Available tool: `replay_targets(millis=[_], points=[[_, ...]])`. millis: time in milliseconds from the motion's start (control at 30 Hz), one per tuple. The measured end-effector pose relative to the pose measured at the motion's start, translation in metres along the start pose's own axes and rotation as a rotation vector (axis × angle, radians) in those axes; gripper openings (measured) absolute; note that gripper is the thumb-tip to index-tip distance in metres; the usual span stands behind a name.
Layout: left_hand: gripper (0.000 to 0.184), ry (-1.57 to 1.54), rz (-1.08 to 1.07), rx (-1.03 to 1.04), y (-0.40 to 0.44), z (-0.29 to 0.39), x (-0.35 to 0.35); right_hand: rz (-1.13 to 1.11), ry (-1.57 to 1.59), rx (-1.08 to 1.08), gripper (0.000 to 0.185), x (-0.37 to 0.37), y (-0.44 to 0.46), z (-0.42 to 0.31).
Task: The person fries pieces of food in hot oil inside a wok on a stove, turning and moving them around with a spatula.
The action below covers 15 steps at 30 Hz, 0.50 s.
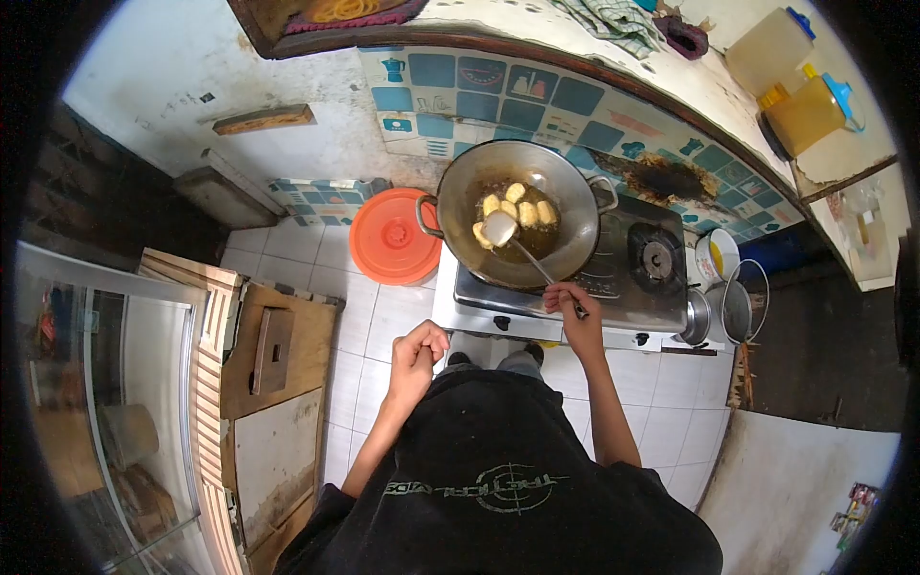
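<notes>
My right hand [575,311] is closed around the handle of a metal spatula [539,265]. Its pale, rounded head rests inside a large two-handled wok [570,182], among several yellowish pieces of food [515,193] lying in dark oil. What the food is, I cannot tell. The wok sits over the left side of a gas stove [623,299], and it hides the burner beneath. Out in front of the stove's left corner, my left hand [419,350] hangs in the air with its fingers curled in, and nothing shows in it.
An orange lidded bucket [395,235] stands left of the stove. The right burner [657,261] is bare, with metal pots [736,311] beside it. Above the tiled wall, a shelf holds yellow-liquid jugs [810,113] and a cloth [613,24]. A wooden cabinet [273,422] stands at left.
</notes>
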<state>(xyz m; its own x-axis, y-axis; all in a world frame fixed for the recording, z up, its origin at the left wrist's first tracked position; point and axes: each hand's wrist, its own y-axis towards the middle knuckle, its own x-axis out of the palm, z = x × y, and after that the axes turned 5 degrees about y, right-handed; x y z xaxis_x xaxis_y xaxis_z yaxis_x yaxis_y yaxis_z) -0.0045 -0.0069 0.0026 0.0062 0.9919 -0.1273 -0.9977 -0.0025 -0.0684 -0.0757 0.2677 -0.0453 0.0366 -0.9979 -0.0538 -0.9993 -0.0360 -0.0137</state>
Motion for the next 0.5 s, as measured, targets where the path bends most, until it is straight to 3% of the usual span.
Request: replay_targets(millis=[133,500], points=[[0.030,-0.008,0.001,0.003,0.001,0.000,0.001,-0.030,-0.030,0.026,0.022,0.002,-0.007,-0.010],[0.030,-0.022,0.008,0.004,0.000,-0.001,0.000,0.259,-0.362,-0.023,0.021,-0.021,0.013,-0.051]])
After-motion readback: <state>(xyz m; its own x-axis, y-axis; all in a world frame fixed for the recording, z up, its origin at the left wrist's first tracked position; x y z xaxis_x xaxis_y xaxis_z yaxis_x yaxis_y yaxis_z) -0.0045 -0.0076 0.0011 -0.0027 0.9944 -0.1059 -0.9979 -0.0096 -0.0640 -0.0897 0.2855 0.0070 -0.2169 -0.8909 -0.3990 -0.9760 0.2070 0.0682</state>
